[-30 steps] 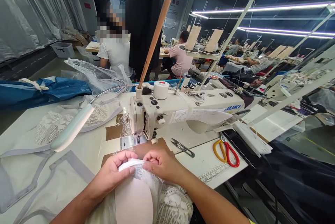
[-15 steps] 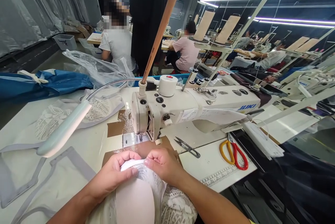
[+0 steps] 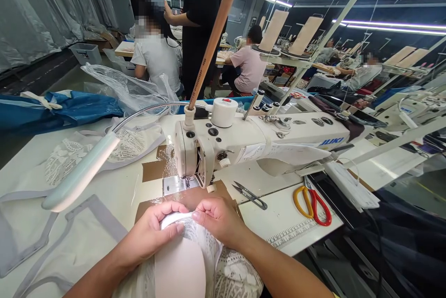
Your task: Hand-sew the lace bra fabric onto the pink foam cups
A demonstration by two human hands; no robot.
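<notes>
Between my hands is a white lace bra (image 3: pixel 179 261) with a smooth, pale moulded cup turned toward me. My left hand (image 3: pixel 156 226) pinches the cup's upper edge, thumb in front and fingers curled behind. On the same edge, close by, my right hand (image 3: pixel 218 221) grips the fabric between thumb and fingers. Both hands are just in front of the needle area of a white sewing machine (image 3: pixel 223 149). The fabric is apart from the presser foot (image 3: pixel 188 182). Lower parts of the bra run out of view at the bottom.
Thread snips (image 3: pixel 250 196) and scissors with yellow and red handles (image 3: pixel 311 205) lie right of the machine. A lamp (image 3: pixel 81 172) reaches over grey-edged lace pieces (image 3: pixel 101 149) on the left. A wooden rod (image 3: pixel 216 38) rises from the machine. Co-workers (image 3: pixel 156 56) sit beyond.
My hands and the bra stay almost still. In the background, the standing person in black has shifted, and an arm now shows reaching left. The camera view has moved slightly.
</notes>
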